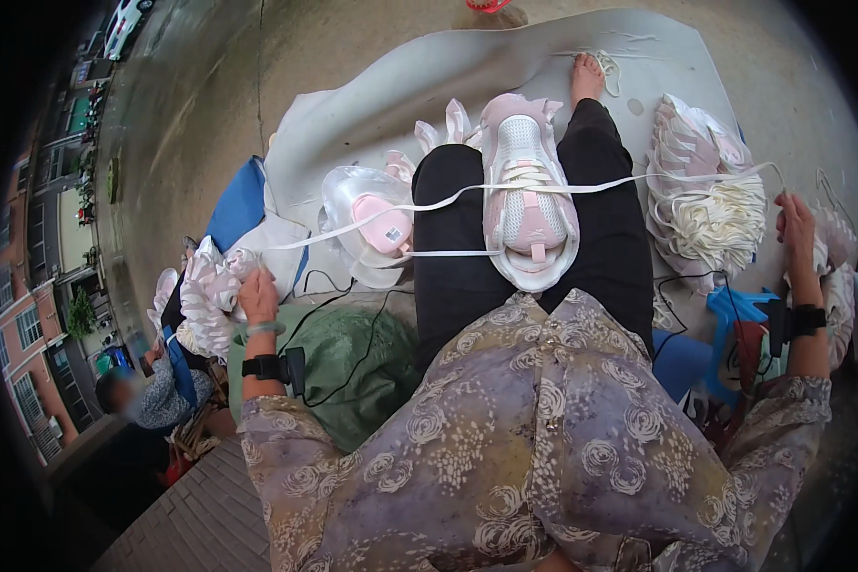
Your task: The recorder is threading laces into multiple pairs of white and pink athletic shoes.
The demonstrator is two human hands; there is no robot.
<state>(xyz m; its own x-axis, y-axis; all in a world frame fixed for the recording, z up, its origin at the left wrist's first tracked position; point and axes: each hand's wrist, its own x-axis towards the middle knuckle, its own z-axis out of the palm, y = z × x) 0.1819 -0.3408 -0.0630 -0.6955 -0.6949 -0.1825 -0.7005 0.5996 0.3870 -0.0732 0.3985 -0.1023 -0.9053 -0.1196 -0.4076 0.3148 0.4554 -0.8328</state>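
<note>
A pink and white sneaker upper (496, 205) lies across my thighs, its heel opening toward me. A flat cream shoelace (427, 206) passes through its upper eyelets and stretches out to both sides. At the far left my left hand (257, 297) is closed, with the lace running to its fingertips; the exact grip is too small to see. My right hand (796, 229) is raised at the far right, its fingers pinched on the other end of the lace. A second strand runs left from the shoe near its tongue.
A bundle of shoe uppers with cream laces (710, 224) lies right of my leg. More pink uppers (210, 291) are piled at the left. A clear plastic bag (338, 214) and a green sack (362, 353) sit beside my left leg. A blue plastic stool (734, 315) stands at the right. Another person (162, 391) sits further left.
</note>
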